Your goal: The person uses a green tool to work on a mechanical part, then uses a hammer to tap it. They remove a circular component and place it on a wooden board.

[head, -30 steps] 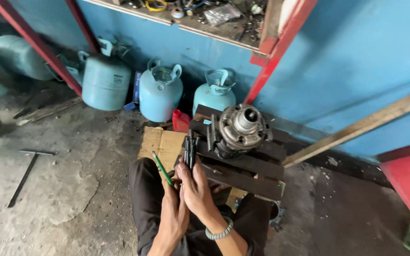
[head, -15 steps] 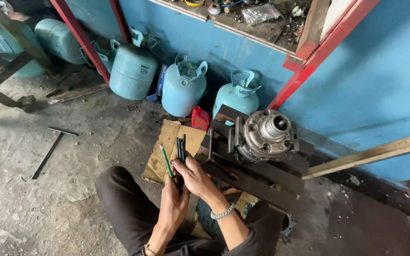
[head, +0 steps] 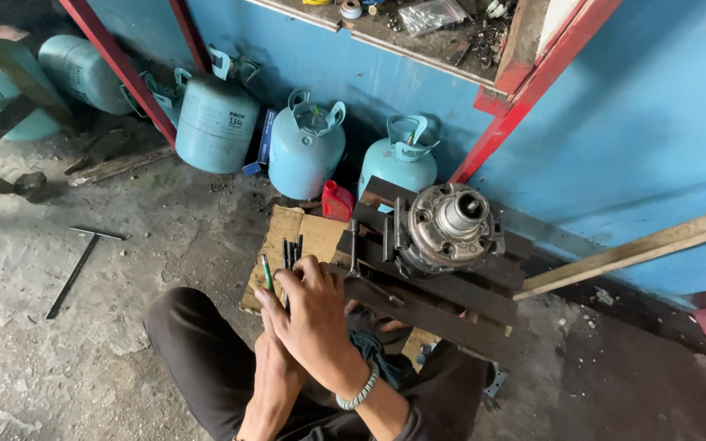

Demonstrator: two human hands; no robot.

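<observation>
Over cardboard (head: pixel 308 233), both hands (head: pixel 308 322) now sit lower, fingers (head: pixel 314 273) still clenched round dark rods (head: pixel 290 251) w/ green pen (head: pixel 266 272).

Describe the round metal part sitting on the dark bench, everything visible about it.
The round metal part is a grey, worn-looking disc-shaped assembly with a raised central hub and a hollow bore facing up toward the camera. Small holes or bolts ring its face, and its rim looks grimy. It sits tilted on the dark slatted metal bench, near the blue wall. Neither hand touches it; the right hand is lower left, holding thin dark rods.
</observation>
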